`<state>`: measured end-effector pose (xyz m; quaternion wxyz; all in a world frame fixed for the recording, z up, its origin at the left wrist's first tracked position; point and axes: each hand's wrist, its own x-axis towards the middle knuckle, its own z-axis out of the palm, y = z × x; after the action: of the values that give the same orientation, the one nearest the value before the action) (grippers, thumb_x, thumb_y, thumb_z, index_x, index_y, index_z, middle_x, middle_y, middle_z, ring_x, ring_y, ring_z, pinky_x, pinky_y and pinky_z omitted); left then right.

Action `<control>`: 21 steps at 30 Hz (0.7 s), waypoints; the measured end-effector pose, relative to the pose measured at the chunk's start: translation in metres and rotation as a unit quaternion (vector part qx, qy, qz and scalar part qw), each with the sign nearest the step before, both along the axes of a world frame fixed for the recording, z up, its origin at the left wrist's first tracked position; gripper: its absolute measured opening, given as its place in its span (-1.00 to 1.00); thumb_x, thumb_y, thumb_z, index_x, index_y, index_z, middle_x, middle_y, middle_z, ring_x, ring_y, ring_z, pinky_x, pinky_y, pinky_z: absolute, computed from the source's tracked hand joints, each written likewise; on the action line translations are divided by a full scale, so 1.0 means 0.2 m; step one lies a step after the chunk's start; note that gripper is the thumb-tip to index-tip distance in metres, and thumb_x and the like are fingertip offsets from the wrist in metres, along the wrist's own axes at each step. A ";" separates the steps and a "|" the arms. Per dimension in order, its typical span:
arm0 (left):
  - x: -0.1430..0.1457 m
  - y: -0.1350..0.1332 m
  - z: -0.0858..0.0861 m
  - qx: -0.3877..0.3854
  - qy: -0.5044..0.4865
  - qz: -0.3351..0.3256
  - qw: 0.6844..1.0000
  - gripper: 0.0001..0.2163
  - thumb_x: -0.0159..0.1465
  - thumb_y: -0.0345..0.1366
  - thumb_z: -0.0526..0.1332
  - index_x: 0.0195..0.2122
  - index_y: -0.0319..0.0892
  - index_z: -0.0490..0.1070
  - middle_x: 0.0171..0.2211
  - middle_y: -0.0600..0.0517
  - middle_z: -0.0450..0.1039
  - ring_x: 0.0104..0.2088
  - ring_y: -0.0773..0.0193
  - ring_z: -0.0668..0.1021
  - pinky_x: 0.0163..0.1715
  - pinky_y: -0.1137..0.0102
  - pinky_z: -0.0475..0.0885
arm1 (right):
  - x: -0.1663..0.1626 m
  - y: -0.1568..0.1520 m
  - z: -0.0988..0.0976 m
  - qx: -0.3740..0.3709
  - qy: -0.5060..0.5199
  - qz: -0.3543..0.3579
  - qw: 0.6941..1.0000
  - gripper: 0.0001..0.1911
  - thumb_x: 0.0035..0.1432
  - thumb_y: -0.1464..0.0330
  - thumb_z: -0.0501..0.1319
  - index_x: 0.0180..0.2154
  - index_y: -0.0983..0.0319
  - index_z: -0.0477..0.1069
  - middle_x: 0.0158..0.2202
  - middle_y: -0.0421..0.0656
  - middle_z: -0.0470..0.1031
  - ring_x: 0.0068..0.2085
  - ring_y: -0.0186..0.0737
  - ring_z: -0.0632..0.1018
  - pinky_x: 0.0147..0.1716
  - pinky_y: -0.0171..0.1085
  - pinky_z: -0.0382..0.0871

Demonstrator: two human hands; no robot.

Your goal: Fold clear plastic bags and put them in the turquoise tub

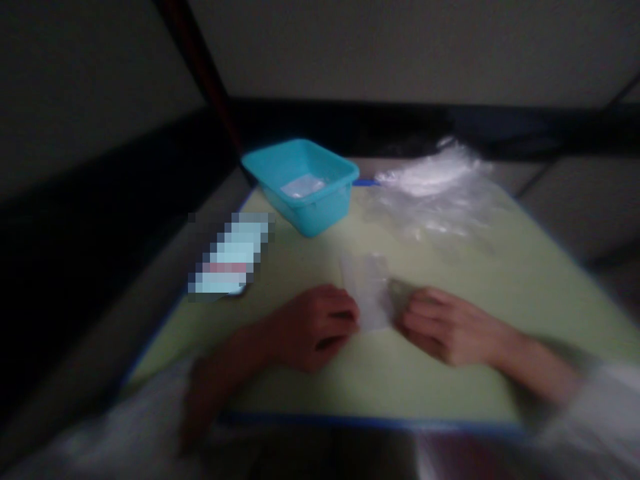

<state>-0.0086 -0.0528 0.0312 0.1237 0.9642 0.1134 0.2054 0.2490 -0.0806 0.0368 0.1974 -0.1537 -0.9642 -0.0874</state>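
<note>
A small clear plastic bag (376, 293) lies flat on the table in front of me, between my two hands; its outline is blurred. My left hand (317, 327) is closed, its fingertips pinched at the bag's left edge. Close by the right edge, my right hand (445, 325) has its fingers curled together. What these fingers hold, if anything, is hidden and too dim to make out.
A turquoise plastic basket (320, 212) with clear plastic pieces (303, 187) inside stands at the back left. A pile of clear plastic bags (435, 183) lies at the back right. A pixelated phone-like object (233, 257) rests at the left edge of the pale yellow-green table (380, 387).
</note>
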 end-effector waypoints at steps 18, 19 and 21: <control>-0.04 0.03 -0.04 0.049 0.004 0.047 0.998 -0.49 0.15 0.07 0.21 -0.04 -0.25 0.40 -0.08 -0.18 0.49 -0.07 0.08 0.52 -0.03 0.19 0.38 | 0.01 0.00 -0.02 -0.037 0.014 -0.039 0.998 -0.73 0.29 0.49 -0.05 -0.29 0.29 0.42 -0.24 -0.03 0.59 -0.18 -0.18 0.59 -0.10 -0.18 0.51; -0.04 0.03 -0.04 0.058 0.008 0.049 0.997 -0.48 0.15 0.09 0.20 -0.04 -0.25 0.41 -0.09 -0.17 0.50 -0.08 0.08 0.52 -0.04 0.20 0.39 | 0.01 0.00 -0.03 -0.039 0.017 -0.044 0.998 -0.73 0.28 0.49 -0.05 -0.28 0.28 0.41 -0.27 -0.05 0.59 -0.20 -0.19 0.59 -0.12 -0.18 0.52; -0.03 0.03 -0.04 0.089 0.016 0.054 0.994 -0.52 0.19 0.05 0.18 -0.06 -0.26 0.41 -0.10 -0.17 0.50 -0.09 0.10 0.53 -0.07 0.22 0.40 | 0.02 0.01 -0.03 -0.050 0.022 -0.057 0.997 -0.76 0.28 0.49 -0.05 -0.26 0.26 0.38 -0.32 -0.07 0.58 -0.24 -0.21 0.59 -0.17 -0.19 0.53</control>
<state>-0.0145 -0.0475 0.0229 0.0238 0.9669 0.1489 0.2057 0.2523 -0.0791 0.0302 0.2049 -0.2199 -0.9526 -0.0464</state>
